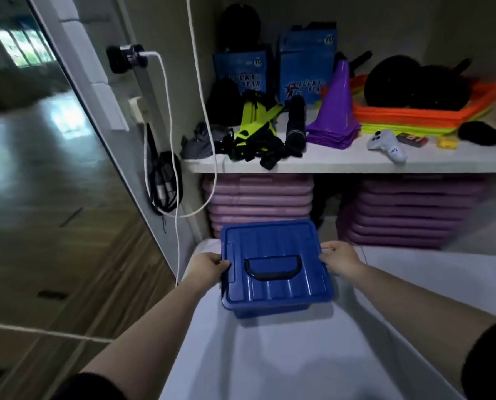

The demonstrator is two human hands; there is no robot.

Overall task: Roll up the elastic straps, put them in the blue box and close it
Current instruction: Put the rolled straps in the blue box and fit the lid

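Gripping the lidded blue box (275, 267) at both short sides on the white surface (284, 356).
Left hand (207, 268) and right hand (340, 259) each clasp the box rim. Judged rigid, light, smooth plastic; the lid handle (272, 267) offers a surer hold. Elastic straps (252, 134), limp and tangled, lie on the shelf (342, 163) beyond, unrolled.

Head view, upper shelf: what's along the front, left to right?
Grey cloth → tangle of yellow-green and black straps → upright black cylinder → stack of purple cones → white game controller → small dark box → small yellow item → black item.
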